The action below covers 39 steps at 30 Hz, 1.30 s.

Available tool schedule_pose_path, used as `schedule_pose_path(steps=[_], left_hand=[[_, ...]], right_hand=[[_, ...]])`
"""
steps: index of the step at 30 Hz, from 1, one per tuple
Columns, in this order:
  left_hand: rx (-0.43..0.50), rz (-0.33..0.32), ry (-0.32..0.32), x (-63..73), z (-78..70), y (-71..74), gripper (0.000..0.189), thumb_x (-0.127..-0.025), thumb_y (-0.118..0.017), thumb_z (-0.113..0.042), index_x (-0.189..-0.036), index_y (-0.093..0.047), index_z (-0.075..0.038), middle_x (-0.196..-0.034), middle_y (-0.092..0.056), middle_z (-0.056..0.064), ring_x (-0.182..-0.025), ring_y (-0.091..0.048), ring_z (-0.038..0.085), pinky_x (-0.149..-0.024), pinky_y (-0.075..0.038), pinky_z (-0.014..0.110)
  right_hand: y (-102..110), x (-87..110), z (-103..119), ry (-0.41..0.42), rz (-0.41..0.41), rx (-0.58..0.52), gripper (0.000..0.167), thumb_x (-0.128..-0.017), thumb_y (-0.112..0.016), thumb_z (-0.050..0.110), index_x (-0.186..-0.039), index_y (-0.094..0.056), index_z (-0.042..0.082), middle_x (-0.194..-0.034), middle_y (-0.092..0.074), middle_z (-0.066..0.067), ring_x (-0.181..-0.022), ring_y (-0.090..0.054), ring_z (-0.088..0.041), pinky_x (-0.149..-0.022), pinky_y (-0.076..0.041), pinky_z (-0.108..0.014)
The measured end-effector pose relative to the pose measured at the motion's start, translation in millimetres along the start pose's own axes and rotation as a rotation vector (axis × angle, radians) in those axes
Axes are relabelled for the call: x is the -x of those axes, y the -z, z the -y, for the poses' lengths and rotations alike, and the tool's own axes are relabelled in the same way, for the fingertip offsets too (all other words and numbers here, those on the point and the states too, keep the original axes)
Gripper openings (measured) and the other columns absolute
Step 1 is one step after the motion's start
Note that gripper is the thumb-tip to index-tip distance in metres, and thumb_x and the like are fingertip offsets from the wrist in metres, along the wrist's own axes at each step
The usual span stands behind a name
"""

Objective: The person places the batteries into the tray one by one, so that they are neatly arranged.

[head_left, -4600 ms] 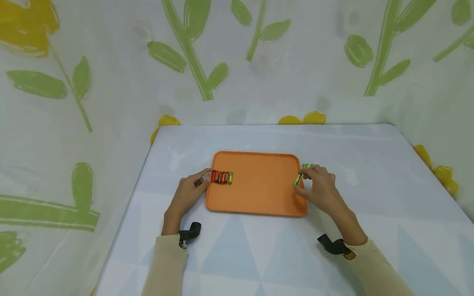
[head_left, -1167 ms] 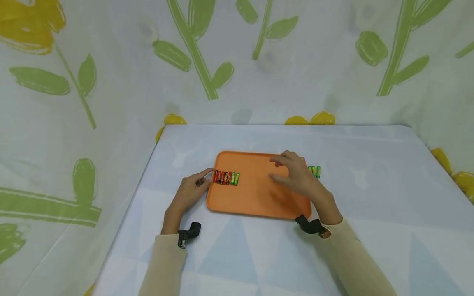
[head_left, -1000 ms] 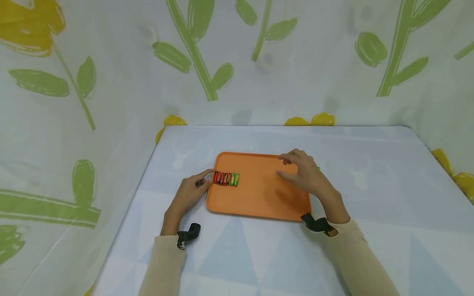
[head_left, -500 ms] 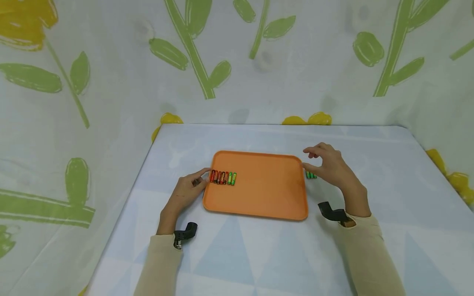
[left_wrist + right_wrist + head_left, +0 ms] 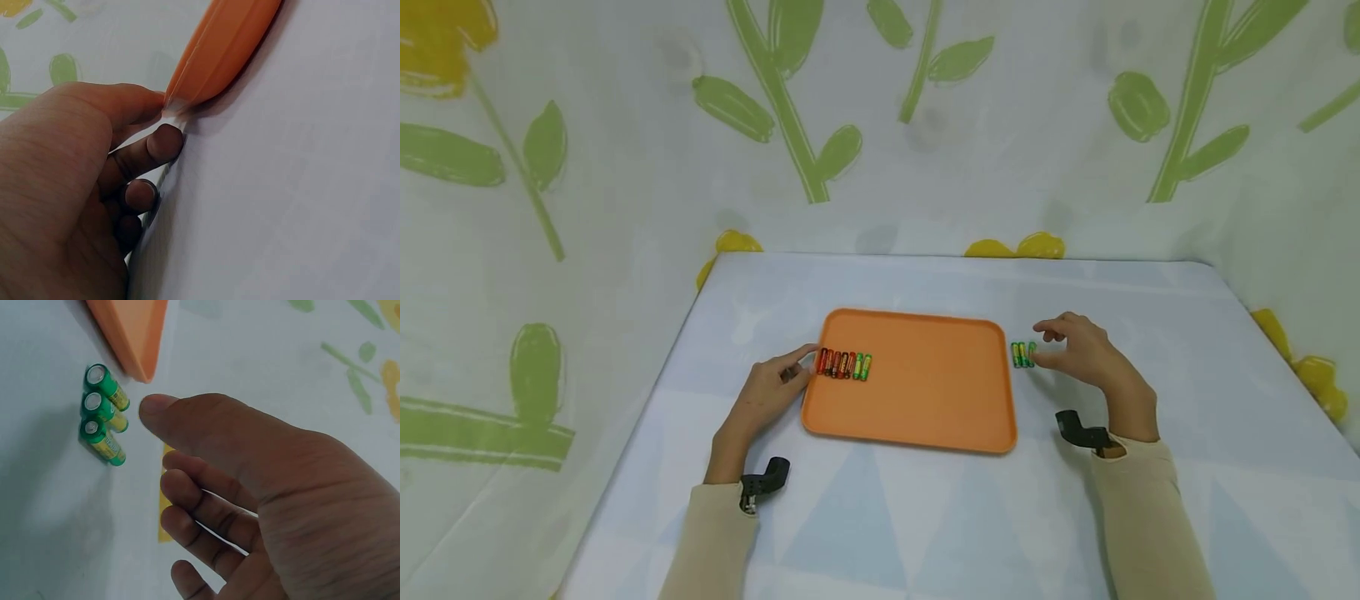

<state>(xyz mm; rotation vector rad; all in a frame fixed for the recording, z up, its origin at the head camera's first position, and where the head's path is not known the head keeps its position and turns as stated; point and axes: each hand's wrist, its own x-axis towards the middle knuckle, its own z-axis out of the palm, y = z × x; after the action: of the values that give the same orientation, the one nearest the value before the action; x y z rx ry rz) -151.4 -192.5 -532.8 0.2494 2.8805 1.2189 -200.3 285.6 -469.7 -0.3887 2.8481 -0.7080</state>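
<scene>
Three green batteries (image 5: 1022, 355) lie side by side on the table (image 5: 970, 525), just left of the right hand (image 5: 1086, 350). Its thumb and fingers are parted, the fingers loosely bent, holding nothing. In the head view the thumb tip overlaps the lower part of the nearest battery; in the right wrist view there is a gap between the tip and all three. The batteries' ends slant a little unevenly.

Beyond these batteries, further left of the right fingers, is the orange tray (image 5: 940, 375), its raised rim standing between them and the tray's inside. At its far side, close to the left fingertips, a row of red batteries (image 5: 840, 364) lies against two more green ones (image 5: 862, 367). The left hand (image 5: 767, 392) reaches the tray's left edge with a fingertip touching it; its other fingers are loosely bent, gripping nothing.

Half a second ago the right thumb was at the tray's rim; now the hand is further right, clear of the tray. Some seconds earlier it held a green battery and only one green lay in the row. The left hand has stayed at the same edge.
</scene>
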Motion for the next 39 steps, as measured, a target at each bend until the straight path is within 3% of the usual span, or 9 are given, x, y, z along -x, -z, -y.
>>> schedule_pose_path(steps=[6, 16, 24, 33, 39], left_hand=[[-0.011, 0.000, -0.001, -1.5, -0.9, 1.8, 0.041, -0.102, -0.061, -0.028, -0.143, -0.059, -0.024, -0.092, -0.068, 0.001, -0.078, -0.057, 0.017, -0.073, -0.046, 0.036], [0.010, -0.013, 0.009, 2.3, -3.5, -0.3, 0.041, -0.102, -0.059, -0.027, -0.143, -0.058, -0.022, -0.089, -0.066, 0.001, -0.075, -0.054, 0.018, -0.069, -0.044, 0.036], [0.017, 0.003, -0.004, 1.1, -4.0, 0.9, 0.042, -0.102, -0.060, -0.027, -0.144, -0.058, -0.021, -0.091, -0.068, 0.002, -0.076, -0.056, 0.017, -0.072, -0.046, 0.036], [0.024, 0.006, 0.004, 0.5, -3.1, 0.2, 0.042, -0.102, -0.060, -0.025, -0.143, -0.058, -0.022, -0.089, -0.067, 0.001, -0.075, -0.055, 0.018, -0.070, -0.045, 0.036], [0.025, 0.003, 0.002, 0.3, -2.5, -0.4, 0.041, -0.102, -0.059, -0.025, -0.143, -0.058, -0.023, -0.086, -0.066, 0.000, -0.073, -0.053, 0.018, -0.069, -0.044, 0.036]], right_hand=[[-4.3, -1.8, -8.0, 0.008, 0.024, 0.016, 0.052, -0.087, -0.078, 0.025, -0.128, -0.062, -0.003, -0.111, -0.059, -0.017, -0.105, -0.051, -0.036, -0.090, -0.034, -0.059], [-12.3, -8.6, -17.9, -0.019, 0.038, 0.000, 0.048, -0.088, -0.076, 0.022, -0.127, -0.062, -0.004, -0.112, -0.061, -0.019, -0.105, -0.053, -0.035, -0.091, -0.037, -0.056], [-10.5, -3.4, -19.4, -0.029, -0.009, -0.019, 0.039, -0.090, -0.073, 0.020, -0.121, -0.065, -0.003, -0.111, -0.059, -0.018, -0.105, -0.052, -0.035, -0.093, -0.034, -0.057], [-1.1, 5.7, -12.5, -0.059, 0.058, 0.007, 0.053, -0.085, -0.079, 0.037, -0.117, -0.066, -0.002, -0.108, -0.060, -0.016, -0.101, -0.053, -0.034, -0.086, -0.038, -0.056], [-6.1, 5.3, -14.5, -0.071, 0.086, 0.028, 0.050, -0.081, -0.082, 0.037, -0.111, -0.067, 0.000, -0.105, -0.063, -0.014, -0.100, -0.054, -0.033, -0.087, -0.034, -0.061]])
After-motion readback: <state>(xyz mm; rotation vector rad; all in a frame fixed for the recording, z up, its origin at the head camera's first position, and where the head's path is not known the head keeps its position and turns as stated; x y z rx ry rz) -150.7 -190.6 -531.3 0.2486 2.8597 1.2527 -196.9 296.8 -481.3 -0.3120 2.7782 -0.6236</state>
